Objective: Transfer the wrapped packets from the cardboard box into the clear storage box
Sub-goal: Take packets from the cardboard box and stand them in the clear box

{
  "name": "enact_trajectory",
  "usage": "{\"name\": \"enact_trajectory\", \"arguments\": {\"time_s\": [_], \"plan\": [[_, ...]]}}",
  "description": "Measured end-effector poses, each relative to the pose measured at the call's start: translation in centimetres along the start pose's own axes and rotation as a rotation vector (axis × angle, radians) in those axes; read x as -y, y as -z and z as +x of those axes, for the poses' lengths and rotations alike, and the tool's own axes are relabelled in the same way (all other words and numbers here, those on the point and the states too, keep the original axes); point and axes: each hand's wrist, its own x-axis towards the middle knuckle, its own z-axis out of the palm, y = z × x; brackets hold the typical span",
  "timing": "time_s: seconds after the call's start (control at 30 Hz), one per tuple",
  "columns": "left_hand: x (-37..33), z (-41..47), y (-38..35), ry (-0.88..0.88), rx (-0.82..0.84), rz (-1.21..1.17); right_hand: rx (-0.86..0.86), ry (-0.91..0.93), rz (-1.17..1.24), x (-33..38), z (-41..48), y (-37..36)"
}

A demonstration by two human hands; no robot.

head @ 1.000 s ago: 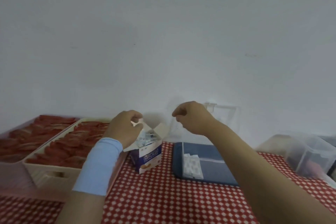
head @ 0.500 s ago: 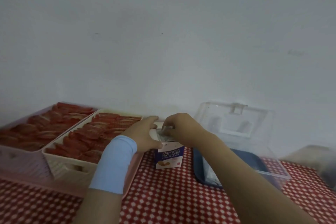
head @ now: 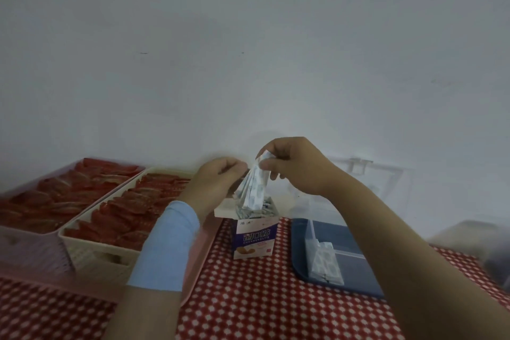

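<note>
1 bundle of wrapped packets (head: 255,190), pinched at its top edge by the right hand (head: 292,165), fingers curled tight; lower ends at the mouth of the cardboard box (head: 254,237). Left hand (head: 218,182): curled beside the box flap (grip unclear). Handling: lift straight up until clear, keep the pinch firm, then carry right to the clear storage box (head: 300,259), lid open.

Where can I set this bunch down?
Free: the blue floor of the storage box right of its packet stack, and the checked cloth in front of the cardboard box, between pink tray and storage box. Crowded: the red-filled baskets at left, and above the cardboard box, where left hand and right hand meet.
</note>
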Motion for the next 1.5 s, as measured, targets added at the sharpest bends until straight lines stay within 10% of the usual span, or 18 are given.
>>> {"name": "enact_trajectory", "arguments": {"time_s": [0.3, 1.13, 1.5], "plan": [[0.2, -1.2, -0.7, 0.144, 0.366, -0.625, 0.056, 0.002, 0.279, 0.7, -0.8, -0.4], [1.3, -0.4, -1.0, 0.132, 0.312, -0.717, 0.029, 0.173, -0.121, 0.8, -2.3, -2.2], [0.7, 0.1, 1.8, 0.031, -0.142, -0.558, 0.103, -0.046, -0.487, -1.0, -0.1, -1.6]]}}
